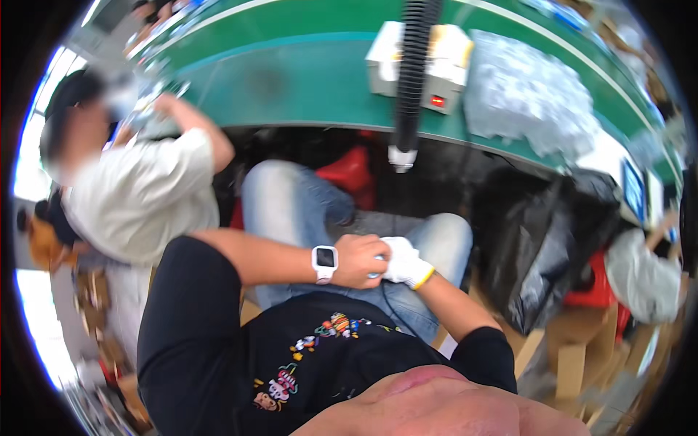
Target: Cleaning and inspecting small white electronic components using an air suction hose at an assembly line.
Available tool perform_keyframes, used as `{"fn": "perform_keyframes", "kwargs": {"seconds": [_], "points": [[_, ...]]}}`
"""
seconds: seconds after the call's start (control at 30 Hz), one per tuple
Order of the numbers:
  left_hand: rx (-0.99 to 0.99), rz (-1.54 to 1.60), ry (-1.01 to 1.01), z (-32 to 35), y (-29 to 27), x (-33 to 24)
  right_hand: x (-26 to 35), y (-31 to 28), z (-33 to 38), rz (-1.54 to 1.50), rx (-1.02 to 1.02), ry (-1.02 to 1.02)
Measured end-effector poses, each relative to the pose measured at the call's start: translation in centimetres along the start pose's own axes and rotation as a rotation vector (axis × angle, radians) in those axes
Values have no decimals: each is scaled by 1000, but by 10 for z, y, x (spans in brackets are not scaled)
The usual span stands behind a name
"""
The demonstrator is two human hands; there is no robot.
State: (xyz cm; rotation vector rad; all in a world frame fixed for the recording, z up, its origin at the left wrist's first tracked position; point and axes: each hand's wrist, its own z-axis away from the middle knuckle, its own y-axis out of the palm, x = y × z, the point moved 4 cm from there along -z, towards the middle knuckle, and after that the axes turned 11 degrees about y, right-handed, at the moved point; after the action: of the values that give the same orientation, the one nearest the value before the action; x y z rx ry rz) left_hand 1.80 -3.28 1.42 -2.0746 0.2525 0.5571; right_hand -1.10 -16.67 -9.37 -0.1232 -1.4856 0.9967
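My left hand (361, 261), bare and with a white smartwatch (325, 263) on its wrist, is closed in front of my lap. It meets my right hand (404, 262), which wears a white knit glove (411, 270) with a yellow-edged cuff. Small light-blue bits show at my left fingers; what they belong to is too small to make out. The gloved fingertips are hidden where the two hands touch. Below the hands a thin dark cord (395, 309) runs down over my jeans (276, 196).
Ahead stands a green-topped workbench (305, 87) with white boxes (448, 69) and a pile of clear plastic bags (527, 94). A black ribbed hose (414, 80) hangs before it. A co-worker (145, 189) sits at left; a black bag (538, 247) and cardboard (582, 341) lie right.
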Motion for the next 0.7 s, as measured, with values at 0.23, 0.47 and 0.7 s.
{"fn": "perform_keyframes", "kwargs": {"seconds": [0.23,0.47,0.7], "points": [[33,-42,6,24,-19,59,-13,20,-68,70,-84,59],[-71,112,-332,18,-68,105,17,-8,-82,-490,-444,181],[-800,1156,-1080,76,-88,143,-44,-26,-74,-1707,-445,254]]}}
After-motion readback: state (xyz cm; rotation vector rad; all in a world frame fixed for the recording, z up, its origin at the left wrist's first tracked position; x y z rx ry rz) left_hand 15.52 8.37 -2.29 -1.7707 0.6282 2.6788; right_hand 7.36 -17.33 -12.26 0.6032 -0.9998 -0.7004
